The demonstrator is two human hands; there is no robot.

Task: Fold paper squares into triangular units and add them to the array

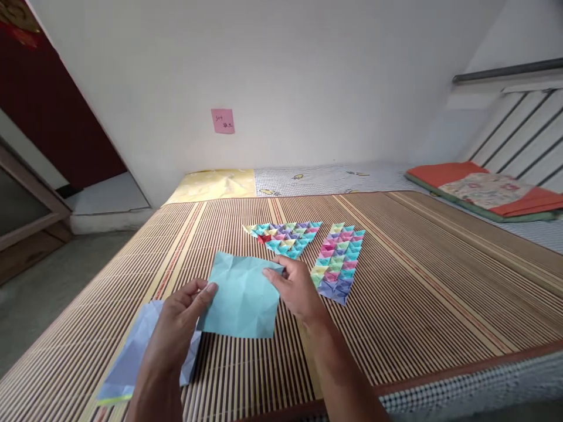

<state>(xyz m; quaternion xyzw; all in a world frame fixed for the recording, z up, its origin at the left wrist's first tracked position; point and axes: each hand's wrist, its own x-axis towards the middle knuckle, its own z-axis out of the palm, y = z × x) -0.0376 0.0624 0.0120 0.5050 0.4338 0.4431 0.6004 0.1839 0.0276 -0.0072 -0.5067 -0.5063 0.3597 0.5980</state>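
Sheet (244,296) was up over the mat (396,281), creased, pinched thumb-to-fingers: L hand (187,308) at its L edge, R hand (297,287) nr top R corner. Prob. v. light, thin, soft, not slippery, easy to crumple/tear; edges & corners seemed best holds, w/ min. pressure.
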